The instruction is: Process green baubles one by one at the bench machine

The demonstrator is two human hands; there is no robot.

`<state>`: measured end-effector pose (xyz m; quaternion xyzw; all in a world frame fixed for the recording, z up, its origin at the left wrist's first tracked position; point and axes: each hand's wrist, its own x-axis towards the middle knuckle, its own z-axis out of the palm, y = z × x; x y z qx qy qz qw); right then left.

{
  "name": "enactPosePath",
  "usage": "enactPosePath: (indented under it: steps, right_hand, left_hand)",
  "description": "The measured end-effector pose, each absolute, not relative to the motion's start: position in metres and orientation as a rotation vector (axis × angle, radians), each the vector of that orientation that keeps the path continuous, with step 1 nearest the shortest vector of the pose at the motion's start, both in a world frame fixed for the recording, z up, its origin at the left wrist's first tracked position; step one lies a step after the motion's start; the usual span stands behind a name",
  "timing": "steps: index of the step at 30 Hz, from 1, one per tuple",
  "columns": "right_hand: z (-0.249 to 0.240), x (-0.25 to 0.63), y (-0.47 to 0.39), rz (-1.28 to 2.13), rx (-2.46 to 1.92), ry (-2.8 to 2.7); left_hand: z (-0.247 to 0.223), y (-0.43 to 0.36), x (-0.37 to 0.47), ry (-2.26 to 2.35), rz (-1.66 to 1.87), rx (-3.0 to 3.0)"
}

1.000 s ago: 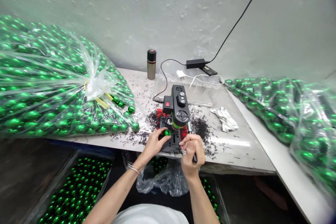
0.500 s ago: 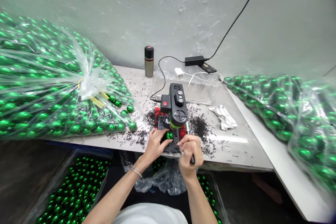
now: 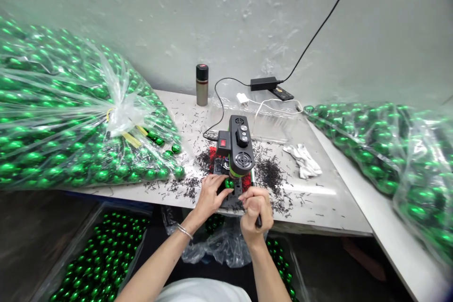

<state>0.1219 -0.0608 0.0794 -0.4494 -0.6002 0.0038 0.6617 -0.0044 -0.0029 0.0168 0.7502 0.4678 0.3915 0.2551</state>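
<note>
A small bench drill press [image 3: 241,139], black with a red switch, stands at the table's front edge. Under its head sits a shiny green ball [image 3: 229,183], pinched between the thumb and fingers of my left hand [image 3: 210,194]. My right hand [image 3: 257,210] is closed around the black-tipped lever handle [image 3: 258,221] at the machine's right side. The lower end of the machine's head hides the spot where it meets the ball. Black shavings [image 3: 269,172] lie heaped on both sides of the base.
Large clear bags of green balls [image 3: 53,127] fill the left side, with another bag [image 3: 385,151] at right. Behind the machine are a bottle [image 3: 202,85], a clear plastic tray [image 3: 272,127] and a power adapter [image 3: 263,83]. White gloves [image 3: 303,160] lie at right. Crates of green balls [image 3: 102,250] stand below.
The whole view has shifted slightly. Both hands keep their places, the left at the ball and the right on the lever handle, with hardly any movement.
</note>
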Motion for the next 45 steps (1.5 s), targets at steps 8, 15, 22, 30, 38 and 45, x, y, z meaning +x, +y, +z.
enactPosePath:
  steps: [8,15,22,30,38,45]
  right_hand:
    - [0.048,0.122,-0.051,-0.139,-0.986,-1.364]
    - [0.045,0.126,-0.048,-0.187,-0.985,-1.411]
    - [0.065,0.127,-0.049,-0.167,-0.95,-1.451]
    - [0.122,0.118,-0.055,0.051,-1.079,-1.29]
    - [0.109,0.113,-0.058,0.134,-1.09,-1.217]
    - [0.106,0.112,-0.056,0.129,-1.083,-1.172]
  left_hand:
    - [0.015,-0.004,-0.004,1.266,1.067,2.045]
    - [0.012,-0.002,-0.005,1.255,1.101,2.081]
    - [0.012,0.0,-0.004,1.238,1.109,2.041]
    - [0.017,-0.017,-0.021,1.26,1.248,1.881]
    - [-0.008,-0.108,-0.06,1.006,1.042,2.201]
    - [0.046,0.008,-0.109,1.614,1.327,2.177]
